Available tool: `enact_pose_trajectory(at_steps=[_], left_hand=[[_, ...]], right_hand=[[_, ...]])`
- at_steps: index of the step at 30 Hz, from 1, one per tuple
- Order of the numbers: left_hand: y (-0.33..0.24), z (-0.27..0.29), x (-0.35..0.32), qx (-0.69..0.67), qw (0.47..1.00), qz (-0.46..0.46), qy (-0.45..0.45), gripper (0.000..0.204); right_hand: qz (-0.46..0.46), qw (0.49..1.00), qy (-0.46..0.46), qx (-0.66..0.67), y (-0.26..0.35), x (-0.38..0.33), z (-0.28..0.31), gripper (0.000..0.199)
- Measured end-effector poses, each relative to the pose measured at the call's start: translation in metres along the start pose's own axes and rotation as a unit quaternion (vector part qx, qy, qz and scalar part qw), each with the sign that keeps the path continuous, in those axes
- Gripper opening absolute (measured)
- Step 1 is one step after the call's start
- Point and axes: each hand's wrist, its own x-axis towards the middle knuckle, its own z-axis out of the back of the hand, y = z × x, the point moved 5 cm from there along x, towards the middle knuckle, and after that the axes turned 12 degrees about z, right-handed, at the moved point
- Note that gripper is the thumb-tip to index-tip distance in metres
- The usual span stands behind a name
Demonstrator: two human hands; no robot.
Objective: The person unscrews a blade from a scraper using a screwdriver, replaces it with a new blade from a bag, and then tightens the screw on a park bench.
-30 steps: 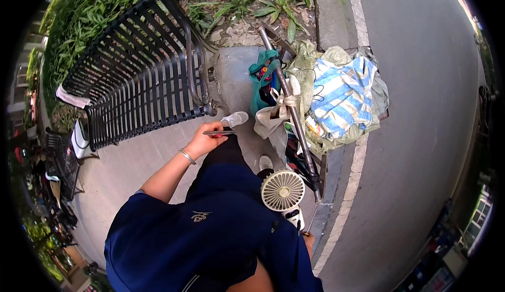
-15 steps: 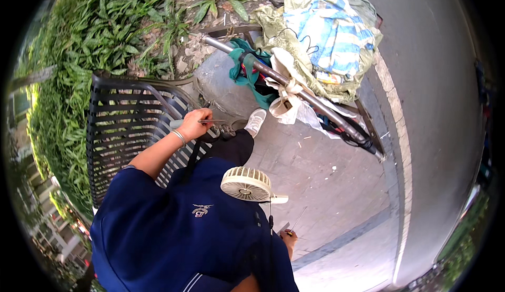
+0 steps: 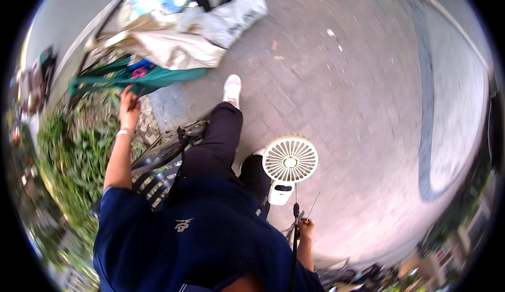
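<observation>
My left hand (image 3: 129, 112) is stretched out to the left, wearing a pale bracelet, its fingers curled around a small dark slim object that is mostly hidden. Its fingertips overlap the lower edge of a green cloth bag (image 3: 173, 80) with blue and pink things in it; whether they touch, I cannot tell. Low on the right, beside my hip, my right hand (image 3: 306, 229) is closed on a thin metal rod-like tool (image 3: 314, 205) with a dark and yellow handle. A white handheld fan (image 3: 290, 160) hangs in front of my body on a black cord.
Beyond the green bag are a beige cloth bag (image 3: 173, 47) and a white sack (image 3: 231, 18). A black slatted bench (image 3: 158, 184) stands close on my left, by green plants (image 3: 84, 150). Paving (image 3: 357, 108) with small litter stretches to the right.
My view has swung round, putting the bags at upper left. My left hand has moved from over the bench to the green bag's edge. My right hand still holds the thin tool.
</observation>
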Motion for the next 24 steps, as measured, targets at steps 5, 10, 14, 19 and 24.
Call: enact_pose_trajectory(at_steps=[5, 10, 14, 19, 24], left_hand=[[0.083, -0.031, 0.062, 0.163, 0.980, -0.107, -0.048, 0.039], [0.070, -0.048, 0.088, 0.228, 0.947, -0.200, -0.104, 0.029], [0.085, -0.038, 0.111, 0.128, 0.972, -0.164, -0.110, 0.040], [0.072, -0.065, 0.110, 0.030, 0.971, -0.200, -0.127, 0.032], [0.085, -0.068, 0.132, -0.077, 0.968, -0.219, -0.092, 0.037]], right_hand=[[-0.101, 0.953, -0.105, 0.265, -0.115, -0.017, -0.103, 0.021], [-0.094, 0.913, -0.133, 0.373, -0.183, -0.033, -0.220, 0.018], [-0.043, 0.888, -0.173, 0.423, -0.214, -0.064, -0.290, 0.019], [0.004, 0.839, -0.263, 0.476, -0.231, -0.105, -0.340, 0.018], [-0.037, 0.642, -0.405, 0.650, -0.240, -0.109, -0.387, 0.019]])
